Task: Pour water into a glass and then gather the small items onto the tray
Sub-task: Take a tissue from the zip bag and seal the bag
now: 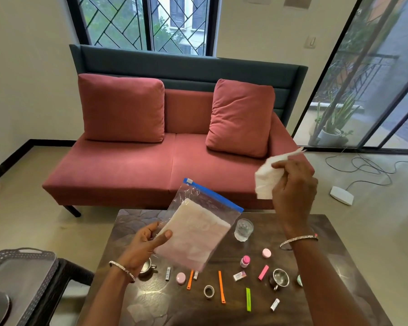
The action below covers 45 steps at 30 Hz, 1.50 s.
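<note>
– Above the dark table, tray off left: what do you hold?
– My left hand pinches a zip bag of tissues; my right hand grips one tissue. Lowering the bag carelessly could topple the glass beneath or scatter the small items.

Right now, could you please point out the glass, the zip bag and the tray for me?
glass [243, 229], head view, on its clear side wall.
zip bag [214, 195], head view, on its blue zipper strip.
tray [21, 271], head view, on its bare grey floor.
</note>
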Tool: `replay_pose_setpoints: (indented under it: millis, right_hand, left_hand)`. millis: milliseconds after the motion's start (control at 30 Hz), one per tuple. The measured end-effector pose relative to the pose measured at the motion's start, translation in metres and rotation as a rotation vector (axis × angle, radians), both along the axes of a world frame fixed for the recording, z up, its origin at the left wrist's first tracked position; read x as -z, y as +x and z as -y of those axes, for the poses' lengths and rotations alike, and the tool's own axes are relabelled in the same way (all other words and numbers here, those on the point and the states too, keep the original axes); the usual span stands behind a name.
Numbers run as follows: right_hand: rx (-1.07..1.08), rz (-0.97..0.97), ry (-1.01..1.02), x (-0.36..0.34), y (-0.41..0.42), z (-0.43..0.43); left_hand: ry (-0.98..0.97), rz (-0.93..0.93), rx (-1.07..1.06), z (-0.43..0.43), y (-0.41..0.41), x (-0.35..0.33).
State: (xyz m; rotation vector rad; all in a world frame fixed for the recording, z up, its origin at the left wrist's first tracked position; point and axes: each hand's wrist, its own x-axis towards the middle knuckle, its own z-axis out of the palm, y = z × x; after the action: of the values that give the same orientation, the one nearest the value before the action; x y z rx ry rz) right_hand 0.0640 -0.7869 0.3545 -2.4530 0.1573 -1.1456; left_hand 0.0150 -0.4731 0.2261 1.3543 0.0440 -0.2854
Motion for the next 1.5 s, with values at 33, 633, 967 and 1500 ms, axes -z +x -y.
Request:
replay_pose_setpoints:
  millis: [33, 633, 967, 1500]
  right_hand:
    - [-0.011, -0.086, -0.023, 0.003, 0.001, -0.001]
    - [-0.634, -0.586, 0.367, 0.037, -0.012, -0.044]
    - [-0.728, -0.651, 0.367, 0.037, -0.031, -0.058]
    - [-0.612, -0.366, 0.306, 0.064, -0.055, -0.082]
  left_hand:
    - [0.008, 0.003, 0.004, 0.0, 0.001, -0.001]
    - [0.21, 0.19, 0.006, 0.018, 0.009, -0.038]
    - [0.379, 0.454, -0.31, 0.038, 0.003, -0.083]
    - [0.316, 0.101, -0.411, 0.001, -0.04, -0.005]
